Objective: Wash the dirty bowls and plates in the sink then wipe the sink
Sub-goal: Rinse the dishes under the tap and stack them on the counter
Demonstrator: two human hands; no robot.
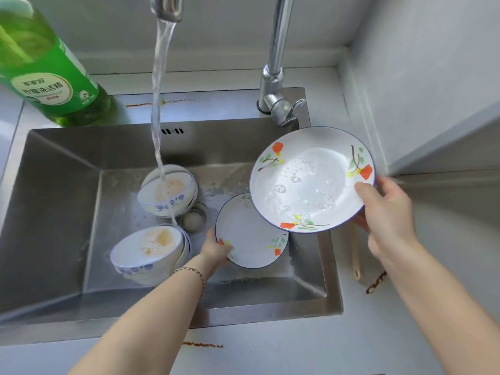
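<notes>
Now right hand [384, 212] grips the foamy plate [311, 180] at four o'clock, left hand [216, 250] grips the lower plate [251, 239]; better tilt the foamy one under the stream [159, 104].

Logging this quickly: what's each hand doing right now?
Left hand: grips the rim of the lower floral plate, down in the sink.
Right hand: holds the raised floral plate by its rim.

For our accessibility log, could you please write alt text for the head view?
The right hand holds a wet floral plate above a steel sink; the left hand grips a second plate inside it. Tap water runs into dirty bowls.
</notes>
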